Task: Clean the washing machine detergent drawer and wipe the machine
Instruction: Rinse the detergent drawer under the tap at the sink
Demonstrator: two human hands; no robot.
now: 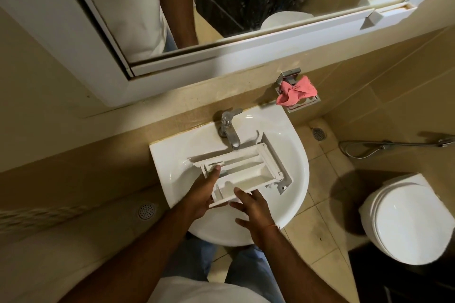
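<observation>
The white plastic detergent drawer lies across the white sink, its front panel to the right, under the chrome tap. My left hand grips the drawer's near-left end, thumb inside a compartment and fingers below. Beside the drawer's front edge my right hand is spread open, fingertips touching or just short of the rim. A pink cloth sits bunched on a metal soap rack on the wall, right of the tap.
A mirror cabinet hangs above the sink. A closed white toilet stands at the right, with a spray hose on the wall above it. Floor drains show at both sides of the basin.
</observation>
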